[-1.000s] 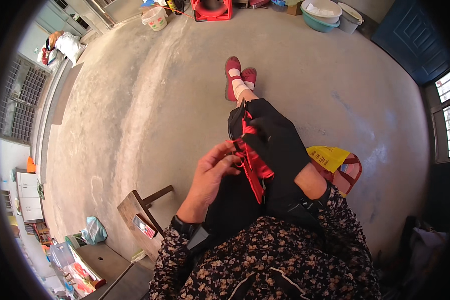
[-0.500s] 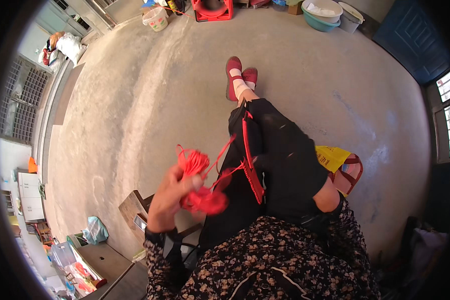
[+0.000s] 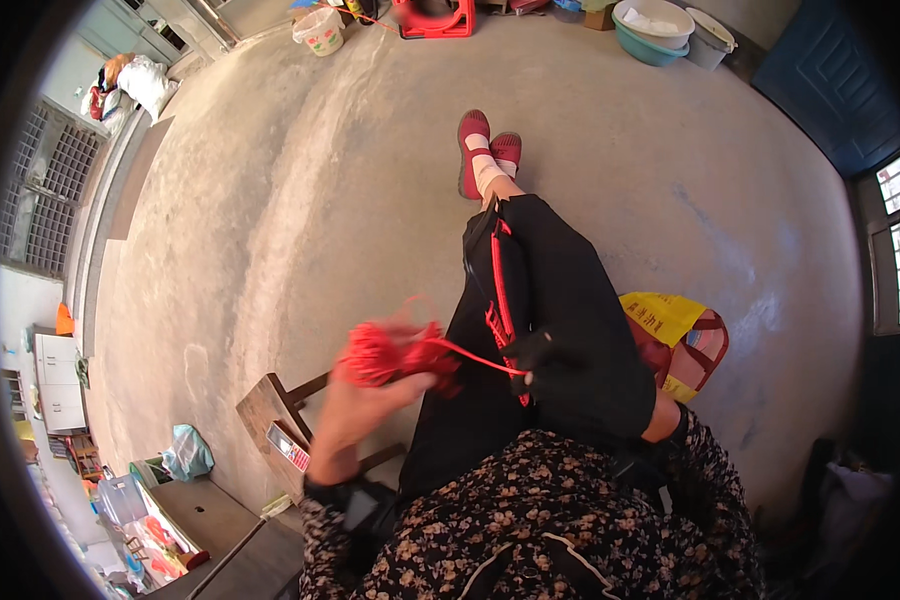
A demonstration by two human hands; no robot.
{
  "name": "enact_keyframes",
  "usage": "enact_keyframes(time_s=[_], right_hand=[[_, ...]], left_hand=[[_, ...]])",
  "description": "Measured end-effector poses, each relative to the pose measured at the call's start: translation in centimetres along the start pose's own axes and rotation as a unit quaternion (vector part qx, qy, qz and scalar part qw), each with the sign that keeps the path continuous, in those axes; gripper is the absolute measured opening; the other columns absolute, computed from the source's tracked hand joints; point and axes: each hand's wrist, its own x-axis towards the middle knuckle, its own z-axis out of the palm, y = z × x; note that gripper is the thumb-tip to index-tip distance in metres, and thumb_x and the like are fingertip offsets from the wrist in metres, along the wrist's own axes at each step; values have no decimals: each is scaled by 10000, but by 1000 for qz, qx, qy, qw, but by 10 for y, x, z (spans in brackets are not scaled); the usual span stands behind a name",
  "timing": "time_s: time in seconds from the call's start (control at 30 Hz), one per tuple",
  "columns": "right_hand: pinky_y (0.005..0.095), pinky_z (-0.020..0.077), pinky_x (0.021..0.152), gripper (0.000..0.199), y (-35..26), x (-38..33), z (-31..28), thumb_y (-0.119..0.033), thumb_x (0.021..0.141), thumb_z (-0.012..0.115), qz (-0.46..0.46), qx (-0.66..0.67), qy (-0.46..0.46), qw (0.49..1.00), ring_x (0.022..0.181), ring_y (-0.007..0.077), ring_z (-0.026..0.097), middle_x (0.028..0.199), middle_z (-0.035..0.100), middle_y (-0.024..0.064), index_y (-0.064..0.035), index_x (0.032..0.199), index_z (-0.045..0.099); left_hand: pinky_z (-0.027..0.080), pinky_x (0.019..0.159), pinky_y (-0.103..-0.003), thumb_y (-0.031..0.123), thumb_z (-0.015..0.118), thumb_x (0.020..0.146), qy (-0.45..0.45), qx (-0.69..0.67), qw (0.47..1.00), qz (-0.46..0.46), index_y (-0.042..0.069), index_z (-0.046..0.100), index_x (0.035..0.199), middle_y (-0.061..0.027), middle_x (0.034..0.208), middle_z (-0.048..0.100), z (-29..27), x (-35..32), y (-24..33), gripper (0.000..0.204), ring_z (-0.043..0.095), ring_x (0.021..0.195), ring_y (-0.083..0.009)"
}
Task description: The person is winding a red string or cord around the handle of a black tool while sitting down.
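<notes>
My left hand (image 3: 355,410) is closed round a loose bundle of red cord (image 3: 375,355), left of my lap. One taut strand runs from it rightward over my black trousers. My right hand (image 3: 580,372) seems to be in a dark glove and barely stands out from the trousers. A pale fingertip shows where the strand ends, so the hand appears to pinch the cord there. Down the middle of my lap lies a long narrow red braided strip (image 3: 503,285), its lower end close to my right fingers.
At my left are a wooden stool (image 3: 260,405) and a mobile phone (image 3: 290,447). A red-edged basket (image 3: 708,350) with a yellow bag (image 3: 662,318) stands to my right. Farther off are a white bucket (image 3: 319,32), a red frame (image 3: 437,18) and basins (image 3: 653,38).
The red bundle has drawn together and turned in my left hand. Its slack strands are now one straight line toward my right hand, which has come down nearer my waist.
</notes>
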Motion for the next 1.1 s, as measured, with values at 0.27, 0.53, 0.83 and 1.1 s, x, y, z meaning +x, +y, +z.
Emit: enact_keyframes(time_s=[0.27, 0.53, 0.83, 1.1], right_hand=[[231, 444, 661, 72, -7, -24, 5, -51, 889, 558, 138, 239, 28, 961, 782, 73, 556, 855, 594, 28, -18, 945, 589], [246, 478, 751, 180, -26, 18, -36, -1, 888, 566, 31, 225, 73, 971, 858, 112, 589, 988, 618, 41, 7, 1063, 609], [250, 467, 719, 393, 15, 59, -31, 64, 803, 572, -66, 45, 157, 984, 822, 101, 553, 940, 577, 44, 26, 1192, 529], [260, 491, 758, 344, -10, 75, -11, 16, 769, 633, 10, -57, 157, 986, 864, 115, 596, 983, 628, 53, 46, 1110, 596]], left_hand=[[480, 631, -242, 137, 793, 717, 108, 119, 983, 92, 32, 553, 961, 24, 666, 579, 75, 43, -47, 358, 561, 644, -83], [486, 837, -334, 49, 629, 864, 50, -199, 969, 136, 81, 537, 1062, -46, 981, 574, 8, 17, -25, 221, 569, 906, -164], [502, 897, -400, 114, 577, 916, 81, -267, 951, 136, 19, 476, 1280, -134, 1236, 558, -58, 11, 3, 389, 580, 1082, -253], [530, 651, -338, 71, 701, 782, 146, 396, 877, 228, 29, 644, 988, -124, 851, 645, 29, 81, -46, 218, 652, 721, -252]])
